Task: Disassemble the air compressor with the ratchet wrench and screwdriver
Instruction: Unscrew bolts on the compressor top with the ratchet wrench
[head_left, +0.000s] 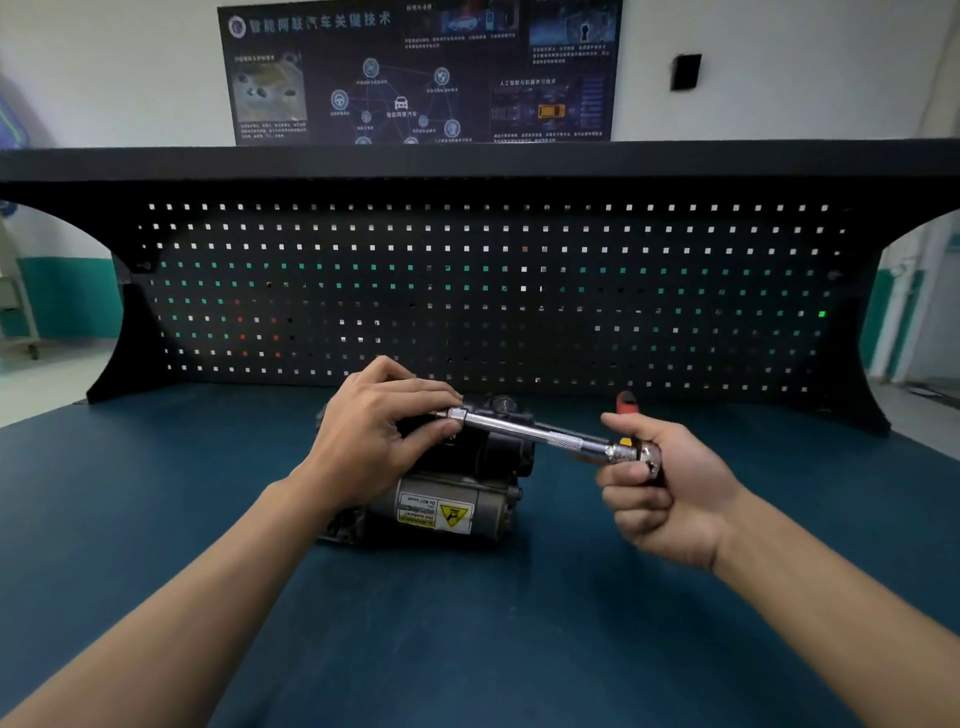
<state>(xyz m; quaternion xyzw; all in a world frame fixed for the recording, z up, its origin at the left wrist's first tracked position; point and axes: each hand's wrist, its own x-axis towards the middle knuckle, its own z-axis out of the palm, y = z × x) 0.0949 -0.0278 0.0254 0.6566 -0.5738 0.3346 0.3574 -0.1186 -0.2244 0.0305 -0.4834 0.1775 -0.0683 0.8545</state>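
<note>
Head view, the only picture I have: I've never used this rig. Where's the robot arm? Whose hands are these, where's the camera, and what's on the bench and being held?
There is no machine here. A person works with two bare hands, and the single camera sits on their head, looking forward and down. The left hand pinches one tip of a chrome ratchet wrench with its fingers. The right hand grips the other, rounded end. The tool is held over a black and grey air compressor with a yellow warning label, which lies on the dark blue bench top. Behind stands a black perforated tool board. A small red item peeks out behind the right hand, but I cannot tell what it is.
</note>
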